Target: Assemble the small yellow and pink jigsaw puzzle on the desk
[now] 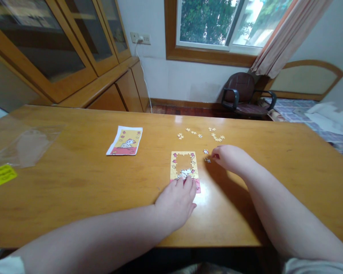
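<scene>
On wooden table [74, 179], head view: small yellow-and-red rectangular jigsaw puzzle [184, 170], centre unfilled, lies mid-table. Left hand [177, 203] flat, fingers pressing puzzle's lower edge, grasping nothing. Right hand [228, 158] beside two loose puzzle pieces [207, 156]; fingertips curled, possibly pinching one, cannot tell. Printed reference card [125, 141] well left.

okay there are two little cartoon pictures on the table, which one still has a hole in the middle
The partly built puzzle under the left hand, beside the right hand. Its centre shows bare table. The reference card lying farther left is a whole printed picture.
</scene>
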A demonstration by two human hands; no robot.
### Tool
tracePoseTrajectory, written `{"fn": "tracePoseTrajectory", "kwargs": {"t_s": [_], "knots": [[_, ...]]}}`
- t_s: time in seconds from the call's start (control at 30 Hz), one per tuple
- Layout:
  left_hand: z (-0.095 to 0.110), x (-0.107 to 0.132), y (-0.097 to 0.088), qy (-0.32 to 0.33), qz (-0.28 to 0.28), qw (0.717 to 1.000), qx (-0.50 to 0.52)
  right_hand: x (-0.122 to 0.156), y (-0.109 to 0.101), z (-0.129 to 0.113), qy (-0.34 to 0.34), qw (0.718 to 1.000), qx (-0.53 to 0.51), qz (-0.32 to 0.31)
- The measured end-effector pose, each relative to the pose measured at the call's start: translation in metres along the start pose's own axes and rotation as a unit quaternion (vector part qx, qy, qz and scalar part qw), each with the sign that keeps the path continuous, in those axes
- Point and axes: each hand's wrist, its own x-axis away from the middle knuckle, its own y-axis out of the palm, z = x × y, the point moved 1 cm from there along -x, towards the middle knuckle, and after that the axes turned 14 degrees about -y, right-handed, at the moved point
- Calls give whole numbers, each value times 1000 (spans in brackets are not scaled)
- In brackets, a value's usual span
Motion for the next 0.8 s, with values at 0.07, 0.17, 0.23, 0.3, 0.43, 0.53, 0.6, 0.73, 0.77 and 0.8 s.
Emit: {"fn": "tracePoseTrajectory", "kwargs": {"t_s": [0.07, 0.17, 0.23, 0.3, 0.43, 0.53, 0.6, 0.73, 0.77, 0.8], "knots": [[0, 0, -1, 8, -3, 1000, -2, 0, 4, 10, 29, 999, 20, -27], [1, 0, -3, 15, -11, 1000, -10, -5, 12, 11, 22, 999, 1, -26], [2, 0, -3, 17, -9, 1000, -10, -9, 15, 7, 3, 1000, -20, -21], [2, 1, -1, 20, -4, 1000, -9, -12, 17, 2, -7, 999, -25, -20], [4, 2, 3, 20, 5, 1000, -12, -13, 18, -2, -20, 1000, -21, -11], [4, 1, 3, 20, 6, 1000, -14, -12, 19, -3, -34, 999, -39, -1], [4, 1, 3, 22, 3, 1000, -17, -13, 22, -2, -34, 997, -71, -5], [4, 1, 2, 24, 3, 1000, -16, -14, 26, 0, -31, 994, -101, -7], [4, 1, 2, 24, 3, 1000, -15, -14, 26, 0, -34, 995, -94, -4], [4, 1, 2, 24, 2, 1000, -14, -14, 25, 0, -39, 995, -87, -1]]}}
